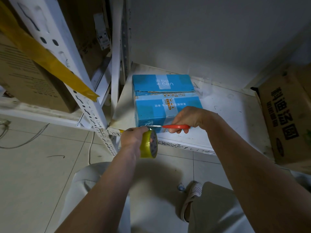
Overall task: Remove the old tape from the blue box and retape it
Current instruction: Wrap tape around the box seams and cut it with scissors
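Head view looks down on both hands working at the front edge of a low white shelf point(227, 105). Curled around a yellowish tape roll point(149, 144), the left hand point(133, 138) holds it just below the shelf lip. Wrapped round the red handles of a pair of scissors point(168, 126), the right hand point(188, 117) points the blades left toward the roll, level with the bottom front edge of the blue box point(165, 96). That box sits on the shelf directly behind both hands, with clear tape running down its near face. A brown carton point(284, 115) stands at the right end of the shelf, and a white perforated upright point(87, 101) with a yellow strip across it rises at the left. Below are pale floor tiles point(33, 174) and the person's knees.
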